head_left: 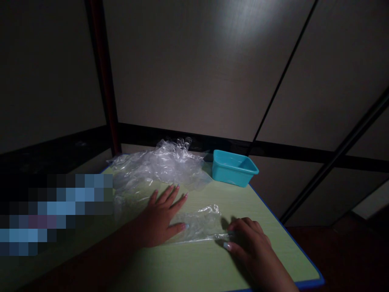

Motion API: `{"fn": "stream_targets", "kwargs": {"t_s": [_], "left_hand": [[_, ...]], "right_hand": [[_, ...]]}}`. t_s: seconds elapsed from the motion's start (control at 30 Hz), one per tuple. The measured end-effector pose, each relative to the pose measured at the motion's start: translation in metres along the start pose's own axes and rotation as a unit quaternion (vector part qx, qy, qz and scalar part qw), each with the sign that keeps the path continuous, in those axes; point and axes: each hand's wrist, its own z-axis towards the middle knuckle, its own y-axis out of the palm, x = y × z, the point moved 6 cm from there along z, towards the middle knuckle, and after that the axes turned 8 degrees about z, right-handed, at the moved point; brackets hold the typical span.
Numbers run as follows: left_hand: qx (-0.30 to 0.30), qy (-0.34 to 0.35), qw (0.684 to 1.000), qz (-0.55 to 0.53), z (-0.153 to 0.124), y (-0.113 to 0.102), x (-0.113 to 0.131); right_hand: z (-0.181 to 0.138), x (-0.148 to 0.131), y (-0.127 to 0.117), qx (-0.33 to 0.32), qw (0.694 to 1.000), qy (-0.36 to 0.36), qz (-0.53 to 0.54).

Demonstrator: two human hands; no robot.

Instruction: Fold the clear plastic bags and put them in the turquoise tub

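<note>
My left hand (pixel 159 219) lies flat on the green table (pixel 188 267), fingers spread, pressing down a clear plastic bag (pixel 200 225). The bag stretches rightward from under that palm. My right hand (pixel 247 243) is at the bag's right end, fingers curled and pinching its edge against the table. A heap of more clear plastic bags (pixel 158 168) lies just beyond my left hand, toward the table's far side.
A turquoise plastic tub (pixel 233 167) stands at the table's far right corner, beside the heap. The table's blue edge (pixel 285 231) runs close to the right of my right hand. Dark wall panels rise behind. A blurred-out patch covers the left.
</note>
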Motion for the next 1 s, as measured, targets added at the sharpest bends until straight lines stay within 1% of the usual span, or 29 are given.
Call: {"fn": "stream_targets", "kwargs": {"t_s": [0.13, 0.3, 0.47, 0.53, 0.63, 0.73, 0.93, 1.0], "left_hand": [[-0.002, -0.002, 1.0, -0.003, 0.001, 0.001, 0.0], [0.001, -0.009, 1.0, -0.005, 0.001, 0.001, 0.0], [-0.004, -0.006, 1.0, -0.004, 0.001, 0.001, 0.0], [-0.003, -0.003, 1.0, -0.003, 0.001, 0.001, 0.0], [0.001, 0.0, 1.0, -0.004, 0.001, 0.001, 0.0], [-0.003, -0.003, 1.0, -0.007, 0.001, 0.001, 0.0], [0.002, -0.003, 1.0, -0.006, 0.001, 0.0, 0.0], [0.004, -0.004, 1.0, -0.004, 0.001, 0.0, 0.0]], "right_hand": [[0.003, 0.002, 0.0, 0.014, 0.999, 0.033, -0.002], [0.005, 0.009, 0.0, 0.034, 0.998, 0.002, 0.048], [0.005, 0.011, 0.001, 0.039, 0.998, -0.015, 0.047], [0.006, 0.01, 0.001, 0.055, 0.998, -0.012, 0.024], [0.007, 0.01, 0.002, 0.081, 0.996, 0.012, -0.034], [0.007, 0.011, 0.005, 0.083, 0.992, 0.029, -0.086], [0.005, 0.01, 0.008, 0.087, 0.985, 0.012, -0.151], [0.004, 0.01, 0.005, 0.092, 0.979, 0.028, -0.178]]}}
